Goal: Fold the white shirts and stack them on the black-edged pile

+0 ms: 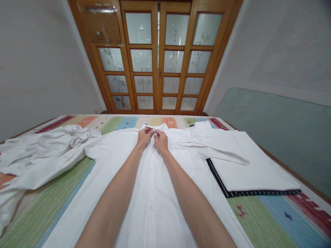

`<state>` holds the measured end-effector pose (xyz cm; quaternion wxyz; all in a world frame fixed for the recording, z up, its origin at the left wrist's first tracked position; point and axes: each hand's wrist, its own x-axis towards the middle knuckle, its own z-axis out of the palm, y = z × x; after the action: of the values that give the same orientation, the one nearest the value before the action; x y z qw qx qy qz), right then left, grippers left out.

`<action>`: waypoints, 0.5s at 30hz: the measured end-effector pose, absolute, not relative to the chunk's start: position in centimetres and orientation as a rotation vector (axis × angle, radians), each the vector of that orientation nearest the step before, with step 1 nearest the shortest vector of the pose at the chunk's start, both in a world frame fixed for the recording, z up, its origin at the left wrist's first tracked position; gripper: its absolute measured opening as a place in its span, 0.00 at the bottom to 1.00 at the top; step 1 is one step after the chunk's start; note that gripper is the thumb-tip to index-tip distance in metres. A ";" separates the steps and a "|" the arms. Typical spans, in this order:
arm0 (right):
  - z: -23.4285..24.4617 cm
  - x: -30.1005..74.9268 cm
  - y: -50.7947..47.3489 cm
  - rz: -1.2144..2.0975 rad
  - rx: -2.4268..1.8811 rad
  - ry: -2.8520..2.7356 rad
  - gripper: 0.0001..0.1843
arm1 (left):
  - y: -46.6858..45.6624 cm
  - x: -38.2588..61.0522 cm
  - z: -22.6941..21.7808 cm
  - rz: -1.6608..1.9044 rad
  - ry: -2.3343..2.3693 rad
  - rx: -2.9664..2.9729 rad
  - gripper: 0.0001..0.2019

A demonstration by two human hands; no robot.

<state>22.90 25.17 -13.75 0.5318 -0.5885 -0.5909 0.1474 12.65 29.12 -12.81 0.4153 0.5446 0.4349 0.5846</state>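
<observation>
A white button-up shirt (155,193) lies spread flat on a bed, its collar at the far end and its button placket running toward me. My left hand (144,135) and my right hand (160,139) meet at the top of the placket just below the collar. Both are closed in a pinch on the shirt's fabric there, fingertips touching each other. Whether a button is between the fingers is too small to tell. One sleeve of the shirt reaches out to the right.
A crumpled pile of white clothes (43,151) lies at the left. A folded white cloth with a dark trim (248,168) rests at the right. The bedsheet (274,213) is multicoloured and striped. Wooden doors with frosted glass (157,58) stand beyond the bed.
</observation>
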 end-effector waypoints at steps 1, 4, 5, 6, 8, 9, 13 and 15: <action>-13.8 22.9 25.2 0.357 -1.391 -1.409 0.18 | 29.2 12.6 -12.8 1.455 1.076 1.335 0.14; -13.7 22.9 25.3 0.378 -1.367 -1.411 0.18 | 29.2 12.4 -12.8 1.406 1.041 1.287 0.16; -13.7 22.8 25.3 0.387 -1.362 -1.408 0.18 | 29.2 12.4 -12.8 1.393 1.028 1.282 0.16; -13.7 22.8 25.3 0.399 -1.358 -1.403 0.18 | 29.2 12.3 -12.9 1.383 1.013 1.280 0.17; -13.6 22.8 25.3 0.427 -1.344 -1.393 0.18 | 29.3 12.4 -12.9 1.378 0.991 1.275 0.17; -13.6 22.8 25.3 0.442 -1.335 -1.390 0.18 | 29.3 12.4 -13.0 1.385 0.985 1.272 0.17; -13.8 22.9 25.5 0.474 -1.307 -1.391 0.17 | 29.3 12.6 -13.0 1.414 1.000 1.268 0.16; -13.9 23.0 25.6 0.470 -1.306 -1.395 0.17 | 29.2 12.6 -12.8 1.410 1.007 1.273 0.15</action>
<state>22.95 25.61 -13.90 0.5539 -0.5526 -0.5901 0.1989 12.64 29.21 -12.82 0.4760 0.5207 0.4119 0.5768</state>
